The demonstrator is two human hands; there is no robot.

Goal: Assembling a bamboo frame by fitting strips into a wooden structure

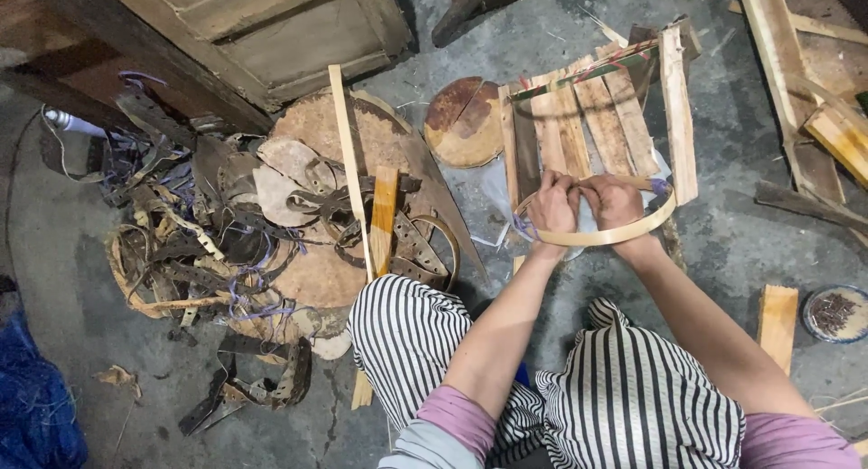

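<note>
Striped trousers [624, 397] filled the bottom of my view, knees apart, with both forearms reaching forward between them to the floor [741, 243]. Both hands were pinched shut on a thin pale bent strip [615, 237] — the left hand [553, 205] and the right hand [617, 202] sat nearly touching on its upper run, thumbs pressed down on it, while the lower run curved below the knuckles like a bow. It lay over the near end of a small slatted wooden frame [597, 117] (a bit of purple cord [662, 187] showed at the strip's right tip).

I judged the strip light and springy rather than stiff — it bent into that curve without kinking, so it would likely snap back if let go, and might split along the grain if folded hard. Holding it close to the point being worked looked sound.

A round wooden disc [463, 121] lay just left of the frame, scrap strips [208, 234] heaped farther left, and a dish of nails [834, 313] to the right.
</note>
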